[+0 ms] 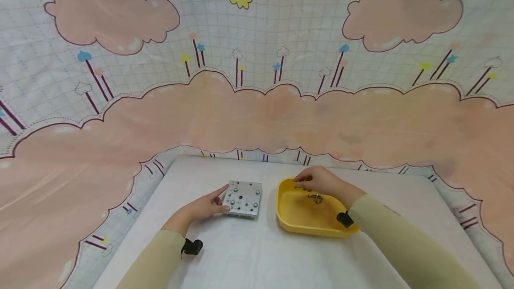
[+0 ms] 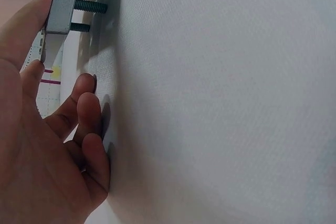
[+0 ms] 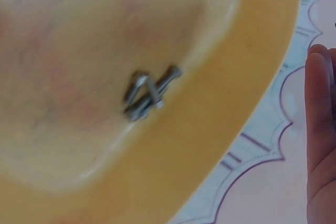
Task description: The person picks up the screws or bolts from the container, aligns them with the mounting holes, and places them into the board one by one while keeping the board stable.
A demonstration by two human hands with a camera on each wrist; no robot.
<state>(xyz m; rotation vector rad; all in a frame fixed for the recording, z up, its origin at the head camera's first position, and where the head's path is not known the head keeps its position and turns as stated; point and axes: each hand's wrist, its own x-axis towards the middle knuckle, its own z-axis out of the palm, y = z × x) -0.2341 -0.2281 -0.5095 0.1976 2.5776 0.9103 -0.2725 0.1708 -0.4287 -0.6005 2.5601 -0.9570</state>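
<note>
Silvery metal plate [image 1: 246, 191] near far edge of tabletop [image 1: 257, 253], threaded studs [image 2: 91, 6] beneath, left hand [image 1: 200, 208] gripping the plate's left side, right hand [image 1: 321, 182] pinching small metal piece [image 1: 296, 185] near far-left corner of yellow tray [image 1: 295, 227], bolts [image 1: 317, 198] inside.

A tabletop work corner screened with drapery — cloud-printed curtain [image 1: 281, 119] behind a white-covered table [image 1: 257, 262].
</note>
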